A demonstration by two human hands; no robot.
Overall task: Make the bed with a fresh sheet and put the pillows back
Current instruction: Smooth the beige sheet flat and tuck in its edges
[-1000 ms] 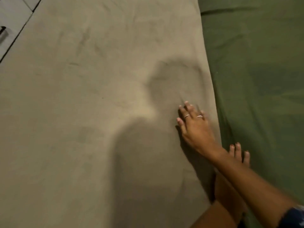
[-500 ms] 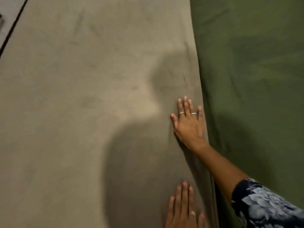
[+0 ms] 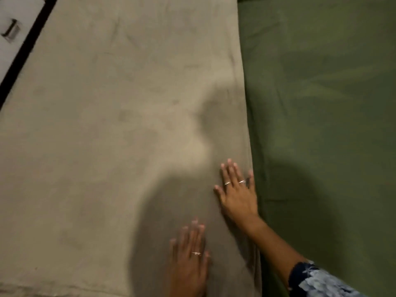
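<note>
A: Nearest the camera, what is the left hand (image 3: pixel 189 257) doing?
B: It lies flat, fingers spread, palm down on the beige sheet (image 3: pixel 111 146), gripping nothing

A: And the right hand (image 3: pixel 237 194)?
B: Further up, also splayed and pressed flat, right at the beige sheet's right edge, where it meets the green sheet (image 3: pixel 321 116); it holds nothing either

A: Beyond that?
B: The beige sheet runs to the bed's far left edge, by a white drawer front (image 3: pixel 15 24)
</note>
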